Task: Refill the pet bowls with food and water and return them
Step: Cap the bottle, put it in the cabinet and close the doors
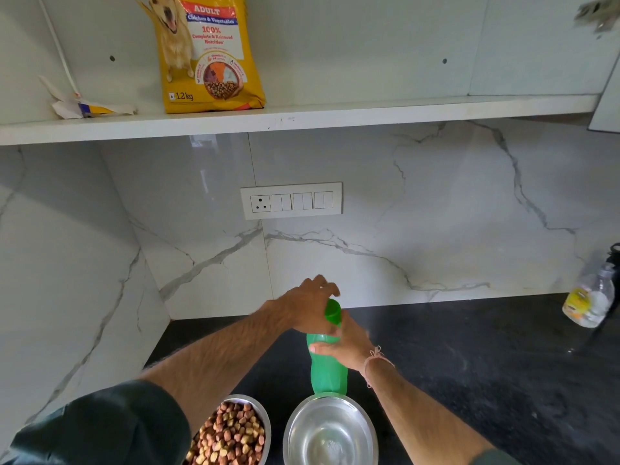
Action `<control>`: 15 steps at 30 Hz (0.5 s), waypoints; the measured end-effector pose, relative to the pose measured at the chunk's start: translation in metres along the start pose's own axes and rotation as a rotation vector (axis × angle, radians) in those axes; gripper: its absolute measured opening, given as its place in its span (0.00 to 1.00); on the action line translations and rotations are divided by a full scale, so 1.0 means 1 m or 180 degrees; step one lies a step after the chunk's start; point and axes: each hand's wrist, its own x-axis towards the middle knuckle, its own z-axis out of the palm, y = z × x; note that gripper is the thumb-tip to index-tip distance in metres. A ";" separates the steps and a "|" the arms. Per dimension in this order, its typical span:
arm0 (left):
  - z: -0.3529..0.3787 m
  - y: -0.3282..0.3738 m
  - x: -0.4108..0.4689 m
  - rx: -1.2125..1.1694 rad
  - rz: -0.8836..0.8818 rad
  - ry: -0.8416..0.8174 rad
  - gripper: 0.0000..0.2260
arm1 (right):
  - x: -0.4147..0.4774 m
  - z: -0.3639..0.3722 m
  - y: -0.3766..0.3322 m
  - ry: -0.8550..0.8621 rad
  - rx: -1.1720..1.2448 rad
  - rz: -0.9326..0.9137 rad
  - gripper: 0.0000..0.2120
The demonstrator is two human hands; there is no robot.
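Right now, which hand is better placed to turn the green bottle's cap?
The left hand: its fingers curl over the cap, so it can twist there. The right hand grips the green bottle lower down, probably steadying it.

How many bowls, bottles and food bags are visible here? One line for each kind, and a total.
Bowls: 2, kibble bowl and water bowl
Bottles: 2, green bottle and clear bottle (dark object behind it unclear)
Food bags: 1, yellow bag
Total: 5
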 end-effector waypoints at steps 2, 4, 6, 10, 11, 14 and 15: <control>0.003 -0.001 0.002 0.0115 -0.0154 0.0006 0.30 | -0.001 -0.001 -0.001 0.0014 0.0016 0.0020 0.28; 0.002 -0.003 0.004 -0.0111 0.0043 -0.0031 0.23 | -0.001 -0.001 -0.002 0.0015 0.0002 0.0030 0.27; 0.002 -0.001 0.004 -0.0326 0.0241 -0.0099 0.23 | -0.001 -0.002 -0.004 0.0001 -0.0013 0.0006 0.26; 0.008 0.001 0.003 -0.0282 -0.0095 0.0033 0.29 | -0.002 -0.002 -0.005 -0.0025 -0.0035 -0.0036 0.26; 0.008 0.000 0.004 -0.0312 -0.0071 0.0066 0.27 | -0.002 -0.003 -0.004 -0.0016 -0.0028 0.0001 0.27; 0.005 -0.005 0.006 -0.0568 0.0237 -0.0013 0.23 | -0.001 -0.002 -0.003 -0.0028 -0.0015 0.0101 0.26; 0.006 -0.004 0.005 -0.0616 0.0268 -0.0014 0.23 | -0.001 -0.002 -0.003 -0.0041 -0.0020 0.0108 0.25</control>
